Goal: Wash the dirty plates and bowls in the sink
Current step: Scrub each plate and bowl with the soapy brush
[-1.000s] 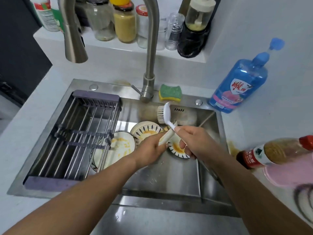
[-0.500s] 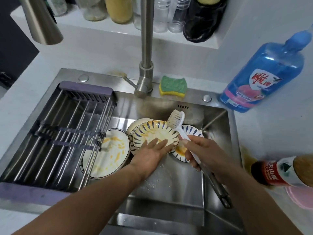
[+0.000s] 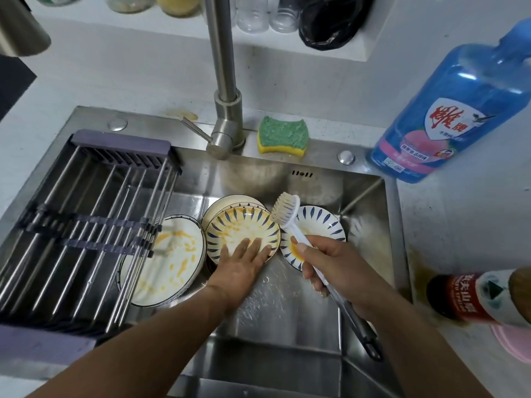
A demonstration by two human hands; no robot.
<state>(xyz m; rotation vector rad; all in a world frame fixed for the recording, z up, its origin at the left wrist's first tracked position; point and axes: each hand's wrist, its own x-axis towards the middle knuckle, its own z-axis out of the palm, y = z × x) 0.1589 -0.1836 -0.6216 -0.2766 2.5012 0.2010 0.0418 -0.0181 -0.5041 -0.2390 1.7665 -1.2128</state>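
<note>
Striped middle bowl (image 3: 244, 228) lies in the sink (image 3: 287, 305), smeared yellow, under my left grip (image 3: 241, 268), which rests flat with fingers straight. My right grip (image 3: 333, 268) holds the brush (image 3: 284, 209), head raised between the 2 bowls. I'd pin the bowl firmly and scrub rim inward. The right bowl (image 3: 319, 222) holds orange residue; the big plate (image 3: 169, 262) is streaked too.

Two bare limbs are shown: the left forearm (image 3: 161, 340) and the right forearm (image 3: 416, 340), both uncovered as far as the frame edge. The left hand (image 3: 241, 265) and the right hand (image 3: 330, 265) are likewise bare. Short plain nails are made out on the right thumb and fingertips.
</note>
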